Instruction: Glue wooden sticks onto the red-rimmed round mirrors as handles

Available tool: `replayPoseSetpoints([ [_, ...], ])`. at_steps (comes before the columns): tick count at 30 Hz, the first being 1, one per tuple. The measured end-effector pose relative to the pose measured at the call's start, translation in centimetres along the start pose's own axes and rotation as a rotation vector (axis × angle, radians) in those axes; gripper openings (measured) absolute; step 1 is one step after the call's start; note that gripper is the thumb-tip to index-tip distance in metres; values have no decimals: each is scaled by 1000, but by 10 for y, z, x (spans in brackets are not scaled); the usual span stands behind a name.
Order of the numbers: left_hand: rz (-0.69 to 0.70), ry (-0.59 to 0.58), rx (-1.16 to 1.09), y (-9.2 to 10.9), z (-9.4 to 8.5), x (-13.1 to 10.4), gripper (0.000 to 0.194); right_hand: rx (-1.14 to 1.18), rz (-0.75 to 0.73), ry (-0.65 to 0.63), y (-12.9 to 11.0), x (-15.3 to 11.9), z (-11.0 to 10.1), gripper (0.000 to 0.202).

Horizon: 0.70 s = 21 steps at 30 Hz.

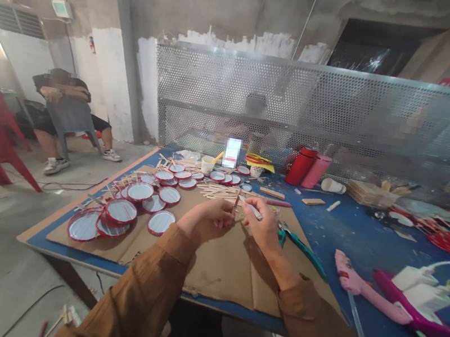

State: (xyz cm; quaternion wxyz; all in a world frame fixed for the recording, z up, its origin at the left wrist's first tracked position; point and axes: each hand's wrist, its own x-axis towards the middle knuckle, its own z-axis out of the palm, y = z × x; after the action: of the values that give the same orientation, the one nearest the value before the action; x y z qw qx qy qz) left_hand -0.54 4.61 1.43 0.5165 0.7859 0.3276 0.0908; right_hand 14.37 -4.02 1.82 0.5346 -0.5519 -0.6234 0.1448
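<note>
My left hand (213,219) is closed around a thin wooden stick (237,200) that stands nearly upright above the cardboard sheet (216,275). In my right hand (263,229) is a slim white pen-like tool (253,210), its tip beside the stick; what kind of tool it is I cannot make out. More flat wooden sticks (219,191) lie in a loose pile just beyond my hands. To the left, several round discs with red rims (122,211) are heaped, some overlapping. Teal-handled pliers (305,255) lie by my right wrist.
A pink glue gun (368,291) and a power strip with white chargers (418,284) lie at the right. Red (301,166) and pink bottles (316,171), a phone (231,152) and a paper cup (207,164) stand at the back, before a perforated metal screen (230,78). A person (66,92) sits at the far left.
</note>
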Motion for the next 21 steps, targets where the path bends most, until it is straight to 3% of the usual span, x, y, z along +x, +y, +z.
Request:
replayPoseSetpoints([
  [9,13,5,1,-3,0,4,4,29,4,49,8,1,0,24],
  [21,10,-5,0,-5,-1,4,4,18,-1,21,1,0,1,23],
])
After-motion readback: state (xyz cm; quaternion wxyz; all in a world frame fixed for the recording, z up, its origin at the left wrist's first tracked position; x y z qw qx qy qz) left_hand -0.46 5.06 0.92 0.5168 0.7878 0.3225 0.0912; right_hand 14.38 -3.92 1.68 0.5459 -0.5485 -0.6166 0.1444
